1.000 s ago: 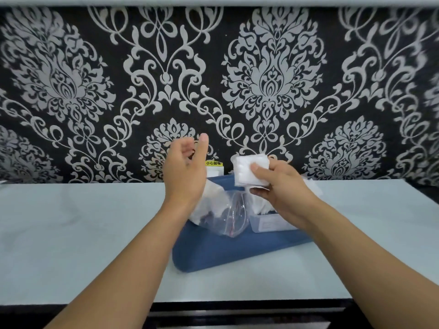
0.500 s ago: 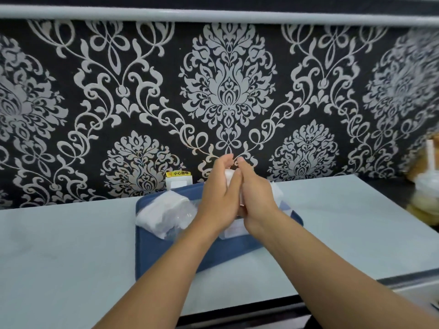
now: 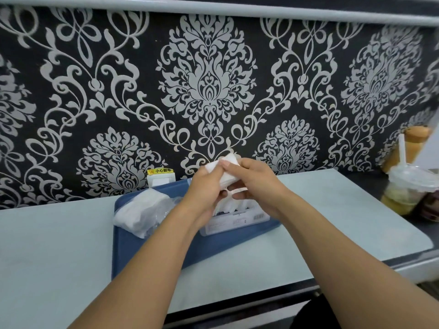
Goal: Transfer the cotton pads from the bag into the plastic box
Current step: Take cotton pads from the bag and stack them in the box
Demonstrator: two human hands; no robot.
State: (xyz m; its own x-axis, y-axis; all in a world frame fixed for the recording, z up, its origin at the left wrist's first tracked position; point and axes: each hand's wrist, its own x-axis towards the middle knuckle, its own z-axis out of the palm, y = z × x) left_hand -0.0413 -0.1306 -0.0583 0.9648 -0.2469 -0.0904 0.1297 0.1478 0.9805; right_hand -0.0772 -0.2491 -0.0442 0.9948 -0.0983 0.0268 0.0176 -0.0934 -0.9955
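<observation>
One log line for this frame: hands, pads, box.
left hand + right hand: gripping white cotton pad stack | above clear plastic box | blue tray

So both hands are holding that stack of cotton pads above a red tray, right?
Not quite: the tray is blue, not red, as the head view shows. The rest holds: the left hand and right hand hold the stack of cotton pads above it.

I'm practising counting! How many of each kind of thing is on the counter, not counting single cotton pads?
Flat blue plastic tray: 1
Clear plastic bag of white cotton pads: 1
Clear plastic box with a label: 1
Hand-held stack of white cotton pads: 1
Clear lidded drink cups with a straw: 2
Total: 6
</observation>
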